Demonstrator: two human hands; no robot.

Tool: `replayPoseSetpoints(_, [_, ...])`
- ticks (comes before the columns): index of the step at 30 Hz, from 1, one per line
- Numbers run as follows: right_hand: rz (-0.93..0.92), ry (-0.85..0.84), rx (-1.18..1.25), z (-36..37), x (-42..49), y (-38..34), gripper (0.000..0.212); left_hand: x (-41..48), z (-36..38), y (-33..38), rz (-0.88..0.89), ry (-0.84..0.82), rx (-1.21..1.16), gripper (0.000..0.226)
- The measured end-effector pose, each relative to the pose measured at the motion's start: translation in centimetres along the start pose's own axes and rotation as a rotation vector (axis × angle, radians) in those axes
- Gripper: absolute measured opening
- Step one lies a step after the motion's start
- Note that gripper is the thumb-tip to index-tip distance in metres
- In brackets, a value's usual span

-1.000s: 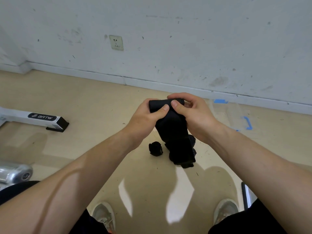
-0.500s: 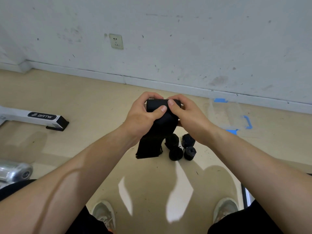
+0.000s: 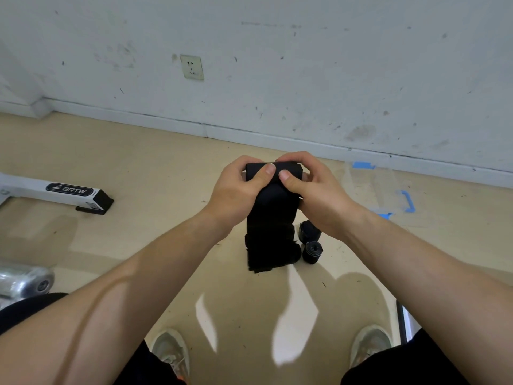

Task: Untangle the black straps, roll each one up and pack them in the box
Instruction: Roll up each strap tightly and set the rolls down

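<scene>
A wide black strap (image 3: 273, 215) hangs down in front of me, its top end rolled into a short cylinder. My left hand (image 3: 236, 191) grips the roll's left side, thumb on its front. My right hand (image 3: 313, 190) grips the right side the same way. The loose tail dangles to just above the floor. Two rolled black straps (image 3: 312, 241) lie on the floor, partly behind the tail and under my right wrist. A clear plastic box (image 3: 372, 194) with blue latches stands on the floor to the right, near the wall.
A white metal foot marked BRTW (image 3: 58, 191) lies on the floor at left, with a silver cylinder (image 3: 25, 282) below it. The wall with a socket (image 3: 192, 67) runs across the back. My shoes (image 3: 170, 354) show at the bottom.
The hanging tail has swung back to the right and now covers some of the rolled straps on the floor. Both hands keep turning the roll at the top.
</scene>
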State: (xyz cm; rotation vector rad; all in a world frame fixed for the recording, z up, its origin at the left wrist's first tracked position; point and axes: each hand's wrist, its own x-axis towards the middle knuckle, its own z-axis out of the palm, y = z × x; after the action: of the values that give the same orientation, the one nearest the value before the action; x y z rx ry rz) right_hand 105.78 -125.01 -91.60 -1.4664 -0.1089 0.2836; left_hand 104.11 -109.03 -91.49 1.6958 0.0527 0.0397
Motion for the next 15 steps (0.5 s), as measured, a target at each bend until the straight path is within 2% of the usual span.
replayPoseSetpoints(3, [0.069, -0.002, 0.025, 0.07, 0.04, -0.40, 0.009, 0.08, -0.25, 0.02, 0.010, -0.009, -0.011, 0.017])
replayPoseSetpoints(7, [0.059, 0.016, -0.143, 0.43, 0.09, -0.38, 0.037, 0.10, -0.62, 0.30, 0.002, -0.036, -0.031, 0.017])
replayPoseSetpoints(10, [0.033, 0.037, -0.209, 0.63, 0.18, -0.18, 0.034, 0.02, -0.75, 0.36, -0.018, -0.056, -0.046, 0.018])
replayPoseSetpoints(12, [0.032, 0.051, -0.210, 0.59, 0.31, -0.15, 0.029, 0.00, -0.82, 0.26, -0.050, -0.081, -0.088, 0.024])
replayPoseSetpoints(15, [0.024, 0.078, -0.217, 0.47, 0.33, -0.02, 0.023, 0.08, -0.66, 0.03, -0.118, -0.080, -0.133, 0.047])
